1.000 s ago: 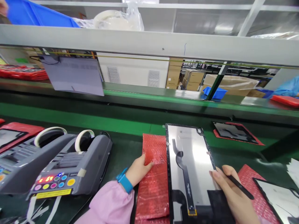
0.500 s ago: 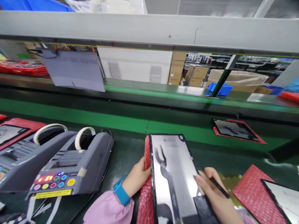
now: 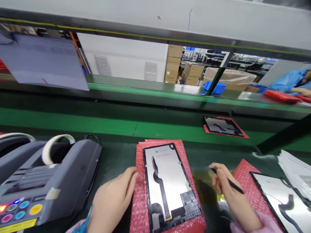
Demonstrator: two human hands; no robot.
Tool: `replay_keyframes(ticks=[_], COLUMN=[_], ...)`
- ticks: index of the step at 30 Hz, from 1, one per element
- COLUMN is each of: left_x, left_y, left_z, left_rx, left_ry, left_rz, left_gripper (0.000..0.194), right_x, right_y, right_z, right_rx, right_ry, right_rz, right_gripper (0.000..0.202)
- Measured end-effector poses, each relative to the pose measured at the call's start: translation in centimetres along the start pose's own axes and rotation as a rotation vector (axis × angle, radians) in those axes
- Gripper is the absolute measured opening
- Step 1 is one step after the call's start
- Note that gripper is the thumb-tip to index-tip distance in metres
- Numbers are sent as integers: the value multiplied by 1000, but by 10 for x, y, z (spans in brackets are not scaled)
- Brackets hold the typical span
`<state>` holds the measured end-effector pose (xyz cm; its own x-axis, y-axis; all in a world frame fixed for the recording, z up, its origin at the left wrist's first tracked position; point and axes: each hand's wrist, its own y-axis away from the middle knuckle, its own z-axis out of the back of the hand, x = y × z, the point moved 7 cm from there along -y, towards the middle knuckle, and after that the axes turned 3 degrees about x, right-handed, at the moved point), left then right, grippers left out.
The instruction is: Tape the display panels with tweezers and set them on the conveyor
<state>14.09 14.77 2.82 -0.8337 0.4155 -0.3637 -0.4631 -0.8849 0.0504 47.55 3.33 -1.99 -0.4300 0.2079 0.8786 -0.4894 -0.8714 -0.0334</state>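
Note:
A tablet screen panel (image 3: 167, 181) lies back side up on red bubble-wrap sheets (image 3: 139, 194), its dark ribbon cable running down the silver back. Beside the left edge of the wrap is my left hand (image 3: 113, 197), thumb and forefinger pressed together; a small dark bit shows at the fingertips, too little to name. To the right of the panel, my right hand (image 3: 225, 187) is closed around a slim black pen-like tool (image 3: 235, 186), held above the bench and apart from the panel.
Grey tape dispensers (image 3: 70, 181) with lit buttons stand at left. Another screen panel (image 3: 279, 197) on red bubble wrap lies at right, by white sheets (image 3: 296, 171). One more panel (image 3: 222, 126) rests farther back. A person's blue sleeve (image 3: 286, 81) shows beyond the shelf.
The panel, tilted up between both hands before, now lies flat on the bubble wrap. Both hands have come off it; the right keeps the black tool. The view has swung right and down.

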Motion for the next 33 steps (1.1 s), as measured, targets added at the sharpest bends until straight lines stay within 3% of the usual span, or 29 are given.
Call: replay_keyframes(ticks=[4, 7, 12, 26, 30, 33], left_x=[-32, -46, -46, -49, -43, -37], left_y=[12, 14, 3, -2, 2, 8], left_z=[-16, -40, -59, -60, -60, -56], left_rx=[-84, -104, -58, -23, -10, -32], left_ry=[-23, -61, 0, 37, 9, 32], left_rz=[-566, -742, -786, -864, -873, -828], left_gripper=[32, 34, 46, 28, 30, 33], right_x=[-36, -45, -46, -45, -46, -34], right_y=[9, 21, 24, 13, 25, 49], right_z=[15, 9, 5, 9, 10, 0], right_rx=[-49, -100, -101, -55, -47, -91], right_ry=[-264, -262, -201, -172, -276, -458], right_rz=[-51, -45, -82, -185, -140, -163], right_gripper=[52, 45, 44, 50, 42, 40])
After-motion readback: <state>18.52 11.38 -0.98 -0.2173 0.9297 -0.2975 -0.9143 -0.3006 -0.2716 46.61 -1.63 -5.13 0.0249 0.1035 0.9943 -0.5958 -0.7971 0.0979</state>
